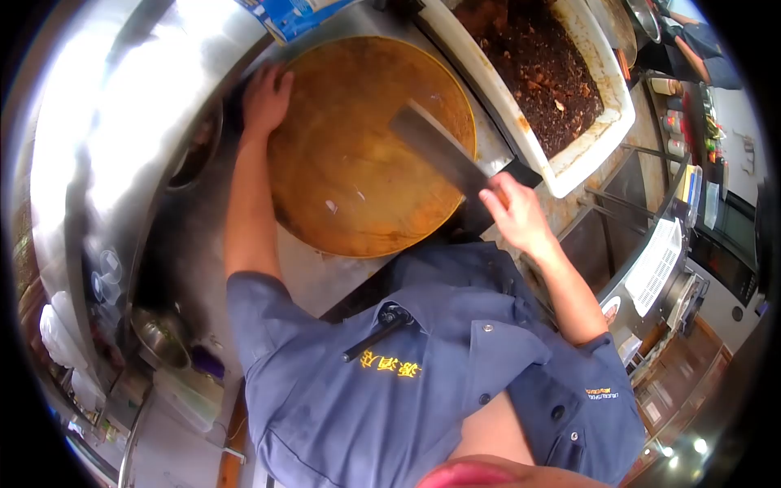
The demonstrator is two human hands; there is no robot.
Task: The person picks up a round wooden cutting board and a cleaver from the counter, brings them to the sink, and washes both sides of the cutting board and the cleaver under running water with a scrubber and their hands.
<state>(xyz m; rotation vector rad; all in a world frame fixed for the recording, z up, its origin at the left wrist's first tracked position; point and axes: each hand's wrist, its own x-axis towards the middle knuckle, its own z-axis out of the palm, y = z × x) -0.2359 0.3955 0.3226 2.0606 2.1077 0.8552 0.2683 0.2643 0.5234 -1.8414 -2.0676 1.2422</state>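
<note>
In the head view my right hand (pixel 522 218) is closed around the handle of a cleaver (pixel 443 150). Its wide steel blade points up and left, over the right part of a round cutting board (pixel 366 154). Whether the blade touches the board I cannot tell. The board is yellow-brown and wet-looking, with a few small pale scraps (pixel 331 206) on it. My left hand (pixel 267 99) lies at the board's upper left edge, fingers apart, holding nothing that shows.
Right of the board stands a white tub (pixel 533 142) of dark brown, crumbly stuff. A blue box (pixel 289 16) is beyond the board. Metal bowls (pixel 161 335) sit low on the left. Another person's arm (pixel 691 55) shows at the upper right.
</note>
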